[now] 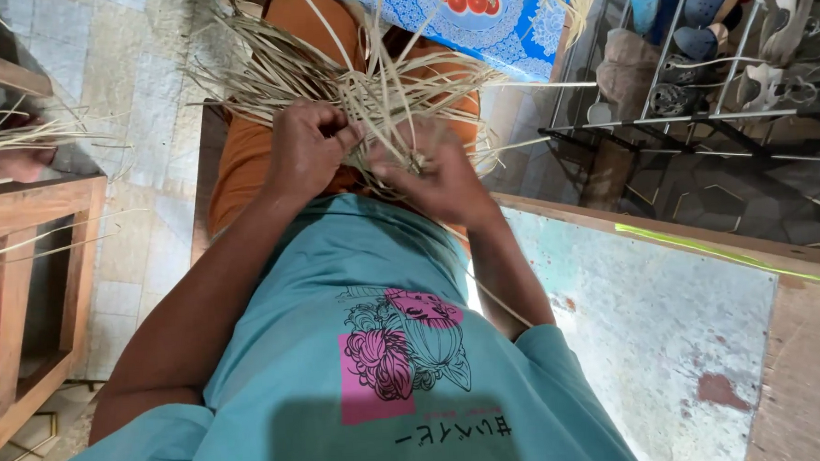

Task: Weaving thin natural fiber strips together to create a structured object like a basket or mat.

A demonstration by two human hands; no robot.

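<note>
While both hands work over the lap, the left hand [307, 150] is closed in a fist around a gathered section of the pale straw strips [367, 85], and the right hand [435, 176] has its fingers curled, pinching strands just beside it. The strips sit against the orange trousers [241, 164], touching both hands, with loose ends fanning upward and outward in all directions. Judged from this, the weaving is at an early stage: only a small knotted or plaited core appears between the hands, though blur hides its pattern, and most of each strip remains free. More loose strips lie on the wooden frame [25, 275] at left. A metal rack [718, 116] holding footwear stands at right, and a blue patterned cloth [475, 20] lies beyond the knees.
</note>
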